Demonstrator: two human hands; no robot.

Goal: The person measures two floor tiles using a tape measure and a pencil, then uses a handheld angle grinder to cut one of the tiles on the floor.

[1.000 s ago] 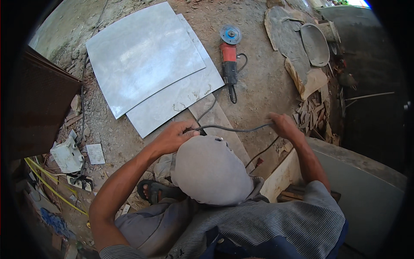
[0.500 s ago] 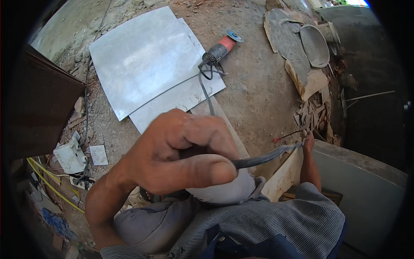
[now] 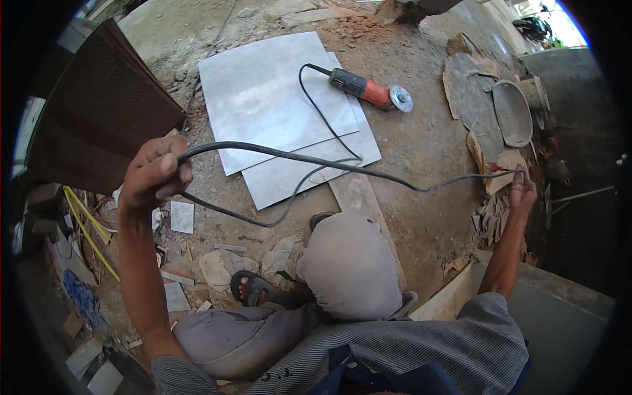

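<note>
A black power cord (image 3: 309, 158) is stretched between my two hands. My left hand (image 3: 156, 172), closed round it, is raised at the left. My right hand (image 3: 523, 191) pinches its thin stretch at the right, near a small red end piece (image 3: 492, 167). From my left hand the cord also loops down and back to a red and black angle grinder (image 3: 361, 88), whose round disc (image 3: 401, 98) points right. The grinder lies across the right edge of large pale grey tiles (image 3: 276, 99), stacked askew on the ground.
A dark brown panel stack (image 3: 99, 105) leans at the left, above yellow hose (image 3: 89, 224) and rubble. An oval basin (image 3: 513, 113) sits on a mortar-covered sheet (image 3: 469, 92) at the right. Beside my right arm runs a low grey wall (image 3: 553, 316). A narrow board (image 3: 368, 217) lies before my knee.
My left hand has swung from the centre out to the left, drawing the cord taut-ish across. My right hand has moved outward. The grinder now lies turned, its disc pointing right.
</note>
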